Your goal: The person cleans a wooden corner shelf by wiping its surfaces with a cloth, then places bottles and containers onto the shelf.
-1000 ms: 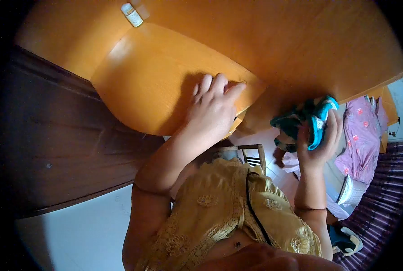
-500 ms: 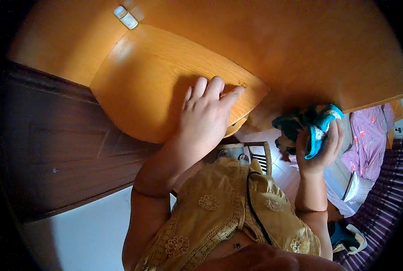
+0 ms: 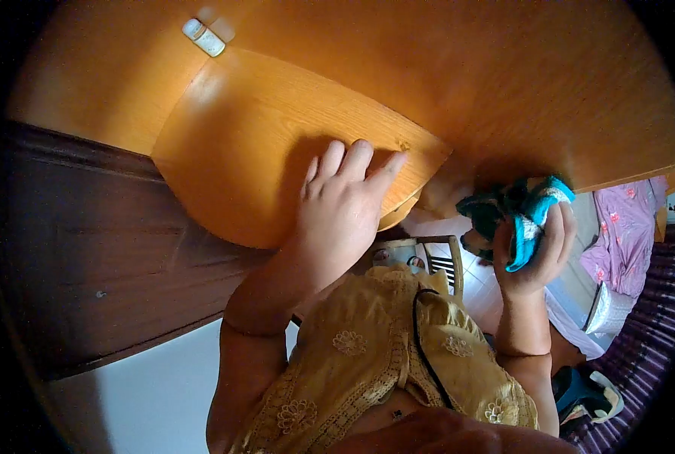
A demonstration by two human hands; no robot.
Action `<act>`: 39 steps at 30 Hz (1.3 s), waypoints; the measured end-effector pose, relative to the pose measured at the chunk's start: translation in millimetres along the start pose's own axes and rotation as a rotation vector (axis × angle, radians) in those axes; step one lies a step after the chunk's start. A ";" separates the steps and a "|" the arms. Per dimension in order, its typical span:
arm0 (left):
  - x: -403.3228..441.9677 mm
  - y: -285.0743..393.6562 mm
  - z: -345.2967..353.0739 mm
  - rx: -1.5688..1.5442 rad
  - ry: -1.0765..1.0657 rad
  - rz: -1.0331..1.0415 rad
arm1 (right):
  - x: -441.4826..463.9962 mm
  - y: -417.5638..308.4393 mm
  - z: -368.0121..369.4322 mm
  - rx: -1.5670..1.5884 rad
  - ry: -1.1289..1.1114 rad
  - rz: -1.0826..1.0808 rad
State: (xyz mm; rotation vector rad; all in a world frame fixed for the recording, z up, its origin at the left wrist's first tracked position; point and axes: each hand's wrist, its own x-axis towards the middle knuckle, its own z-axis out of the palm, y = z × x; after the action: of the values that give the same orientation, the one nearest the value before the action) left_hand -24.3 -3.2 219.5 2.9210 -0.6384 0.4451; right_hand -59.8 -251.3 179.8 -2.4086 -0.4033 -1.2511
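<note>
My left hand (image 3: pixel 339 208) is over the wooden corner shelf (image 3: pixel 235 140), its fingers apart and slightly bent, with nothing seen in them. Its fingertips are at or just above the board; whether they touch cannot be made out. Close to the tip of the thumb is a small dark mark (image 3: pixel 403 145) on the wood. A crumpled teal and white cloth (image 3: pixel 530 227) is bunched in my right hand (image 3: pixel 534 261), at the lower edge of the wooden panel. The fingers wrap round its outer side.
A small white-capped bottle (image 3: pixel 204 38) is at the shelf's back corner. A dark brown door (image 3: pixel 118 257) is on the left. Below the shelf is a chair (image 3: pixel 443 261). A bed with a pink floral cover (image 3: pixel 628 234) and a purple striped curtain (image 3: pixel 659 325) are on the right.
The view has shifted slightly, so the shelf and bottle appear a little lower. My left hand has moved slightly back from the mark. My right hand keeps its hold on the cloth.
</note>
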 end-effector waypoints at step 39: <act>-3.3 8.6 5.1 0.068 -0.065 -0.039 | -18.9 4.2 4.3 -0.008 -0.027 -0.061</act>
State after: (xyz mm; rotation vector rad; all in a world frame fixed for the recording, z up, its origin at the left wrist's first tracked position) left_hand -29.5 -10.6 214.1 3.0177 -0.5845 0.3765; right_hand -65.5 -254.3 161.0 -2.4397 -0.4840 -1.2493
